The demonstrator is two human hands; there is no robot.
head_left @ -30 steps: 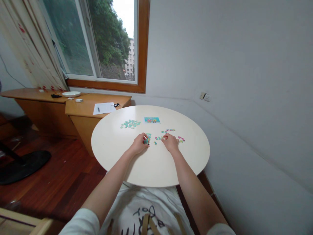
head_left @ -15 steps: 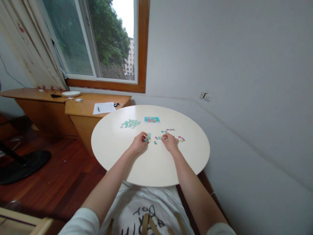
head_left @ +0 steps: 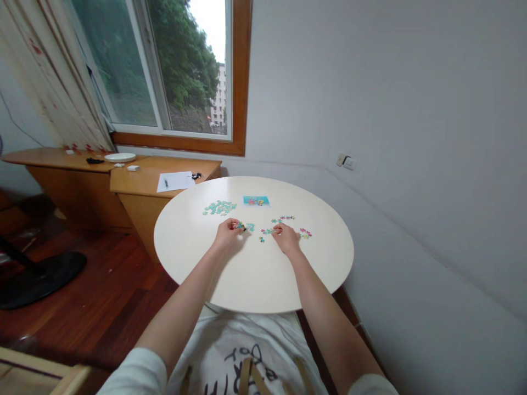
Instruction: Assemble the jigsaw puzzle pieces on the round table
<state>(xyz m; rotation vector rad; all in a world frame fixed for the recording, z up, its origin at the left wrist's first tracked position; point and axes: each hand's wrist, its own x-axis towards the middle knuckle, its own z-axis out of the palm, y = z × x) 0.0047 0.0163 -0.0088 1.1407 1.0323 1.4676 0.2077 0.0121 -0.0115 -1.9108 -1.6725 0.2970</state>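
Note:
My left hand (head_left: 227, 234) is pinched around a small cluster of joined puzzle pieces (head_left: 239, 225), lifted a little off the white table (head_left: 251, 274). Just right of its fingertips lie pale teal puzzle pieces (head_left: 250, 227). My right hand (head_left: 286, 239) rests on the table with thumb and fingers closed on what looks like a puzzle piece, mostly hidden by the fingers. A few teal and pink pieces (head_left: 266, 231) lie against those fingertips. Between the hands sits a single dark and teal piece (head_left: 262, 240).
A heap of teal pieces (head_left: 220, 207) lies at the back left of the table, near a picture card (head_left: 256, 201). More pieces (head_left: 284, 219) lie behind my right hand, and pink and yellow ones (head_left: 305, 233) to its right. A wooden cabinet (head_left: 164, 206) stands left.
My left hand has moved left and slightly up with the joined pieces, away from the pale teal pieces. My right hand has stayed almost in place.

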